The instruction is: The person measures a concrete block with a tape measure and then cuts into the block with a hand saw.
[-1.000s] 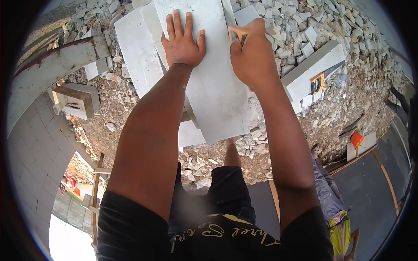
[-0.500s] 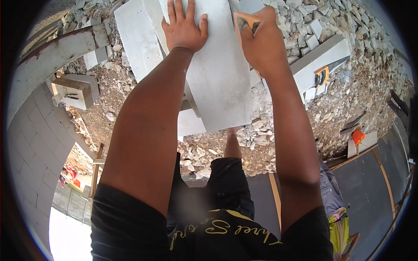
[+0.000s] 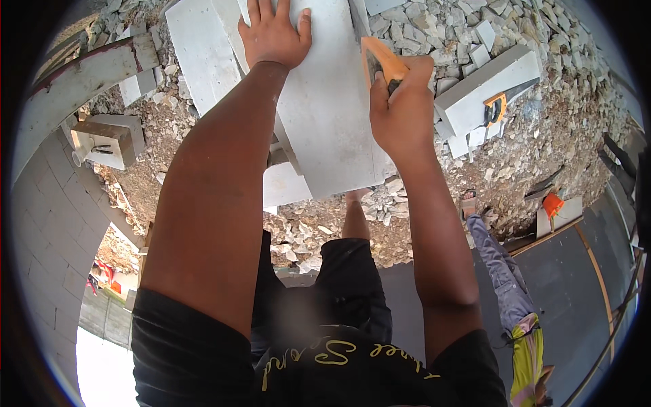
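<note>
A long pale grey block (image 3: 329, 115) lies in front of me across other blocks. My left hand (image 3: 277, 37) rests flat on its far part, fingers spread and tips cut off by the upper frame edge. Along the block's right side, my right hand (image 3: 403, 115) is closed round the orange handle of a handsaw (image 3: 383, 57). The blade is mostly hidden, so I cannot tell how deep it sits in the block. Another pale slab (image 3: 200, 54) lies to the left, and one more block (image 3: 285, 184) shows underneath.
A second handsaw (image 3: 497, 108) with an orange handle lies on a block (image 3: 468, 102) at right. Broken rubble (image 3: 407, 41) covers the ground. A person in grey trousers (image 3: 498, 264) stands at lower right, near an orange tool (image 3: 553, 203). A grey block wall (image 3: 51, 203) stands left.
My right hand has drawn the saw handle back toward me along the block's side. My left hand stays pressed on the block. The other person's leg and foot have come into view.
</note>
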